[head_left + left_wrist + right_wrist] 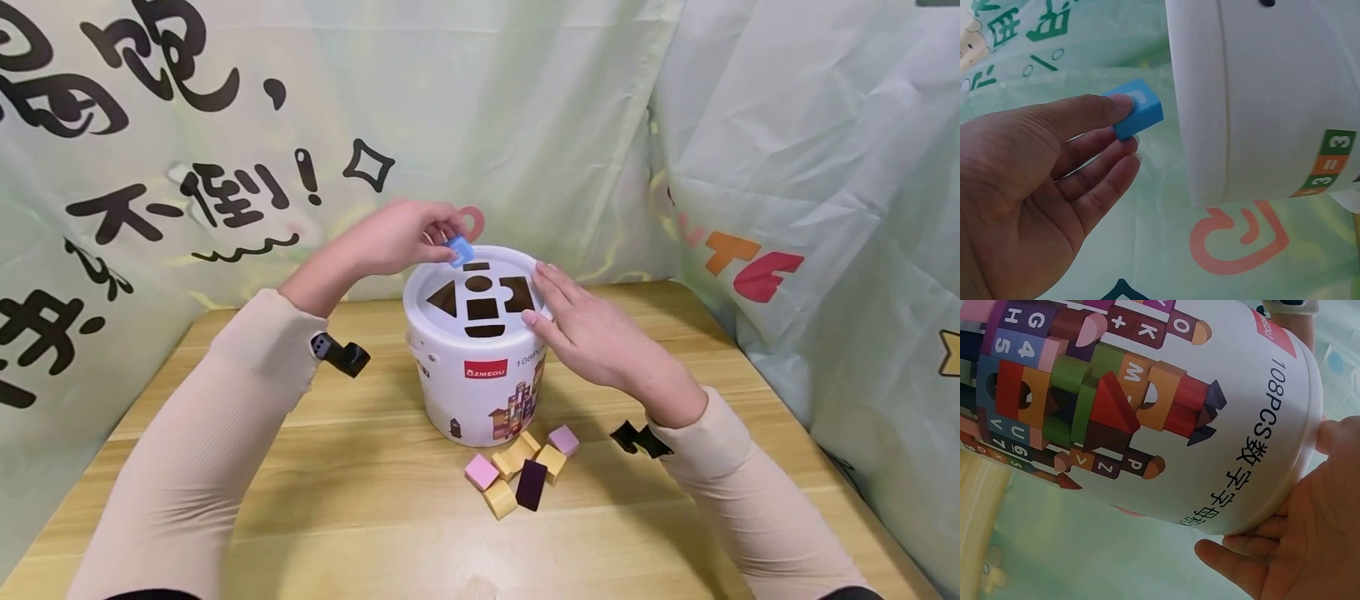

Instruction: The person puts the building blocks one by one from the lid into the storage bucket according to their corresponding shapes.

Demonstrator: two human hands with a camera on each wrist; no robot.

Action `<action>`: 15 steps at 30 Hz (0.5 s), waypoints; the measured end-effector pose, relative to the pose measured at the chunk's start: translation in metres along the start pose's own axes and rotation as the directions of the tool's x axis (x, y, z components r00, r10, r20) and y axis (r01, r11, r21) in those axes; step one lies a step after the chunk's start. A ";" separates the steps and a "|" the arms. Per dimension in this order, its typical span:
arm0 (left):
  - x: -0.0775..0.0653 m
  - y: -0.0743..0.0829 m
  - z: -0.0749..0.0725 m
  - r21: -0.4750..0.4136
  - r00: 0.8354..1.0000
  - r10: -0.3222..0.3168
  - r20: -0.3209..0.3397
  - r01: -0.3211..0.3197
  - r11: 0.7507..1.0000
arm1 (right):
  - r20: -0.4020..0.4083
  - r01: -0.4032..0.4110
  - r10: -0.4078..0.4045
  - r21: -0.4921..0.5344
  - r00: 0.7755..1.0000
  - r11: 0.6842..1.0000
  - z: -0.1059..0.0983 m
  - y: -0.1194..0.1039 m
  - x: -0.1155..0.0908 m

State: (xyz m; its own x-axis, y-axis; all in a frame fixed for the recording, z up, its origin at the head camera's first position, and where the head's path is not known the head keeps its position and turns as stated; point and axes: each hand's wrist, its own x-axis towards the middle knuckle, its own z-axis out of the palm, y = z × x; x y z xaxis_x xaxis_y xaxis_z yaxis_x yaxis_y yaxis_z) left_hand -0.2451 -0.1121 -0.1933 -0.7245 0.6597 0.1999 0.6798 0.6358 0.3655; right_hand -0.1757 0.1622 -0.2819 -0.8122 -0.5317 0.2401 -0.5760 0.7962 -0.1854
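Head view: left hand (405, 237) pinches a blue block (461, 251) not yet in the bucket (447, 387) the right hand (592, 335) touches; loose blocks (531, 484) remain below.

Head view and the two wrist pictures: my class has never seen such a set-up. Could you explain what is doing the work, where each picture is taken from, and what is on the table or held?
There is no machine: a person works with two bare hands. The widest picture comes from a camera worn on the head, looking forward and down. The other two come from cameras on the wrists, each looking at that hand's work. On the wooden table stands a white bucket whose lid has shaped holes; small pink, yellow and dark blocks lie in front. The left hand pinches a small blue block near the lid's edge. The right hand rests on the lid's right edge.
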 end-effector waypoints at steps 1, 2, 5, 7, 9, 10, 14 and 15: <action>0.003 -0.001 0.000 0.009 1.000 0.003 0.006 -0.003 1.000 | 0.000 -0.001 0.001 0.002 1.000 1.000 0.000 0.000 0.000; 0.006 -0.002 0.000 0.019 1.000 0.005 0.012 -0.006 1.000 | -0.002 -0.002 0.002 0.005 1.000 1.000 0.000 0.000 0.000; 0.017 -0.003 -0.001 0.069 0.999 0.012 0.051 -0.016 0.998 | -0.007 -0.007 0.007 0.009 1.000 1.000 0.001 -0.001 0.000; 0.023 -0.003 -0.001 0.104 0.996 0.024 0.081 -0.033 0.994 | -0.012 -0.007 0.007 0.006 1.000 1.000 0.001 -0.001 0.000; 0.029 -0.001 -0.001 0.126 0.993 0.027 0.112 -0.041 0.991 | -0.011 -0.002 0.002 -0.001 1.000 1.000 0.001 -0.001 0.000; 0.032 0.001 -0.001 0.134 0.992 0.026 0.126 -0.043 0.990 | -0.012 0.000 0.000 -0.005 1.000 1.000 0.000 -0.001 0.000; 0.042 0.007 0.001 0.167 0.985 0.003 0.175 -0.032 0.985 | -0.013 0.001 -0.001 -0.015 1.000 1.000 0.000 0.000 0.000; 0.044 0.008 0.002 0.174 0.983 -0.004 0.185 -0.028 0.984 | -0.015 -0.001 0.001 -0.015 1.000 1.000 0.000 0.000 0.000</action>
State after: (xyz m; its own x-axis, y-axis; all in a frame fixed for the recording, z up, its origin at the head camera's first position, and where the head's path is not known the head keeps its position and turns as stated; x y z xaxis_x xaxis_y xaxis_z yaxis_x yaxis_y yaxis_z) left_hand -0.2713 -0.0771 -0.1836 -0.6939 0.7196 0.0270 0.7096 0.6769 0.1955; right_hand -0.1758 0.1619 -0.2817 -0.8113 -0.5266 0.2539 -0.5736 0.8010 -0.1716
